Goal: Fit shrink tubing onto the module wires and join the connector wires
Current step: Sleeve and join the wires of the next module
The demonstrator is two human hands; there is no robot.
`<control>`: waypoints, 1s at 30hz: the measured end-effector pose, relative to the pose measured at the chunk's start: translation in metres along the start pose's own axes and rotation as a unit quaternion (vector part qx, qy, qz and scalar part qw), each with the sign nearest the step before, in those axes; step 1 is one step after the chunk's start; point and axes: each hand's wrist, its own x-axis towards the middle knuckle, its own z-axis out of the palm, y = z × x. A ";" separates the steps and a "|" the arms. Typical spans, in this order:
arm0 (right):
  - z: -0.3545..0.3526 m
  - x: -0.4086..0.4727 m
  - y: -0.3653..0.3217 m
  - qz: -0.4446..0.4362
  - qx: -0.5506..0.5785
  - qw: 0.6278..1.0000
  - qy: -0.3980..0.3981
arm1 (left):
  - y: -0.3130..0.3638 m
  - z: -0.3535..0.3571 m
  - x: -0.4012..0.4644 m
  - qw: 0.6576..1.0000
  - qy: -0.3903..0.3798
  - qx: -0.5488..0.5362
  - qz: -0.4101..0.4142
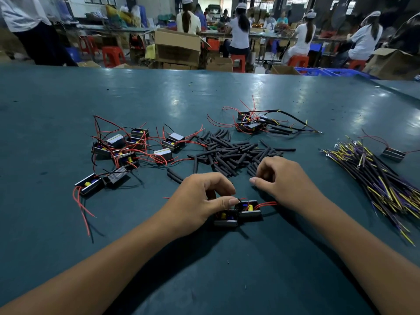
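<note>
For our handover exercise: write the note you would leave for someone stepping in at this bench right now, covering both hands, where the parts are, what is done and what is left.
Left hand: pinches wires at two modules lying near the table edge.
Right hand: curled at the near edge of the tubing pile; whether it holds a piece is hidden.
Unworked modules lie left; connector wires right.
Done: a few modules with tubing and wires joined lie behind the pile.
Left: tube the two modules in hand, join connector wires, then the left group.
</note>
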 end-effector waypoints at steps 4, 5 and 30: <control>0.002 0.003 -0.005 0.012 -0.060 0.998 -0.012 | -0.002 0.001 0.000 0.999 0.009 -0.033 -0.008; 0.002 0.003 -0.005 0.009 -0.070 0.997 -0.013 | -0.002 0.001 0.000 0.999 0.011 -0.043 -0.013; -0.023 -0.027 -0.031 -0.138 0.295 0.941 -0.090 | -0.001 0.004 -0.002 0.999 0.012 -0.035 0.011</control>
